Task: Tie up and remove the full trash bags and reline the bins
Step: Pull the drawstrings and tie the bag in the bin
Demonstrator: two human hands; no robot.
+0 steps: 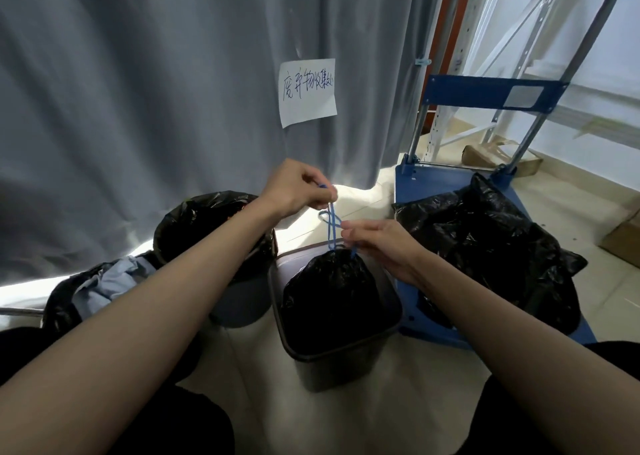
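A full black trash bag (330, 291) sits gathered at its neck inside a dark square bin (341, 359) on the floor in front of me. Two blue drawstring loops (331, 227) rise from the neck and cross each other. My left hand (298, 189) pinches one loop above the bag. My right hand (379, 243) pinches the other loop just right of the neck. A round bin lined with a black bag (207, 226) stands to the left, partly hidden by my left forearm.
A third black bag holding blue-grey cloth (104, 284) lies at the far left. Tied black bags (491, 246) rest on a blue platform cart (436, 177) at right. A grey curtain with a paper note (307, 91) hangs behind. A cardboard box (623, 243) sits far right.
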